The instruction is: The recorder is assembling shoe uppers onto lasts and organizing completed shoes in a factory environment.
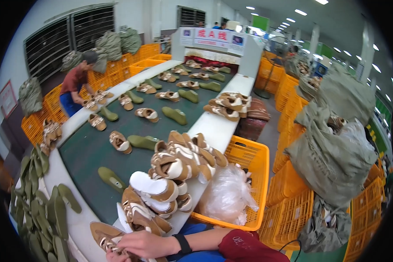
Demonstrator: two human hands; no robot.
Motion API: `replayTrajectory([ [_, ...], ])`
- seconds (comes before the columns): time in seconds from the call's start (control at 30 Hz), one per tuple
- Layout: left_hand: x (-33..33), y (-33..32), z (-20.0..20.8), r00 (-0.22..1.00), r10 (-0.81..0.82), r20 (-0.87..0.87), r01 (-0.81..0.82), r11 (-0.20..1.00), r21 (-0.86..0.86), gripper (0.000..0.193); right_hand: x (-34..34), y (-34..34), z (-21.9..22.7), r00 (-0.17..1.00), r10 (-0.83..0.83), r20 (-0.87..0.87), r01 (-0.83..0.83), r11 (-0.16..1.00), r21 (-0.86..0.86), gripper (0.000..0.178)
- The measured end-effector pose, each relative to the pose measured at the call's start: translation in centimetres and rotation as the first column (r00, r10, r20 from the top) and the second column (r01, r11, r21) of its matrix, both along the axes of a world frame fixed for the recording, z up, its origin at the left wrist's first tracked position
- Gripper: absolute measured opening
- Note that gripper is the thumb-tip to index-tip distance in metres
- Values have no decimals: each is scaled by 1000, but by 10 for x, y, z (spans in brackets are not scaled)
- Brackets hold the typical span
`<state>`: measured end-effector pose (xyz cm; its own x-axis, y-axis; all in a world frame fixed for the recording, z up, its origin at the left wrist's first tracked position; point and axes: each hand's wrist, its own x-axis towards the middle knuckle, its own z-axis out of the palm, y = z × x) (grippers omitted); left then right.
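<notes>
At the lower edge, a brown and cream sneaker (101, 232) sits with its toe pointing up and left. My right hand (140, 243), with a black band at the wrist, is bent over the shoe's lace area, fingers closed on it. Just below, part of my left hand (113, 256) shows, its fingers pinched at the same spot; the frame's rim cuts off the rest. Right beside the hands, more sneakers (137, 214) are heaped on the white ledge. One in the pile (150, 185) has a white insole or lining showing.
A green conveyor belt (85, 150) carries sneakers and olive shoe lasts (174, 114) in pairs. Many lasts (43, 218) pile up on the left. An orange crate (260, 174) with a plastic bag (227, 196) stands at the right. Across the belt, another person (74, 83) handles shoes.
</notes>
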<state>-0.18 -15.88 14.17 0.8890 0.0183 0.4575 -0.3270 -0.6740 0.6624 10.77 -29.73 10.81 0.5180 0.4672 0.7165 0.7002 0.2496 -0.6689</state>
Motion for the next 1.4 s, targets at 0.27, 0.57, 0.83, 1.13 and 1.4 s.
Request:
replayTrajectory([
  [0.27, 20, -7, -16, 973, 230, 23, -230, 950, 212, 59, -2, -1, 12, 986, -106, 124, 112, 993, -40, 31],
  [0.57, 31, 5, -19, 956, 163, 245, -215, 956, 201, 32, 12, -5, 22, 949, -214, 232, 237, 969, -76, 24],
  [0.83, 33, 6, 1, 941, 287, 178, -327, 907, 265, 21, 19, 11, -7, 999, -4, 42, 12, 978, -208, 43],
  [1.13, 32, 4, -3, 993, 96, 69, -113, 939, 326, 18, 9, 3, 3, 968, -160, 191, 203, 952, -230, 32],
  [1.4, 37, 9, -20, 998, 36, 58, -49, 967, 249, 26, -5, -16, 40, 897, -233, 375, 316, 932, -178, 21],
])
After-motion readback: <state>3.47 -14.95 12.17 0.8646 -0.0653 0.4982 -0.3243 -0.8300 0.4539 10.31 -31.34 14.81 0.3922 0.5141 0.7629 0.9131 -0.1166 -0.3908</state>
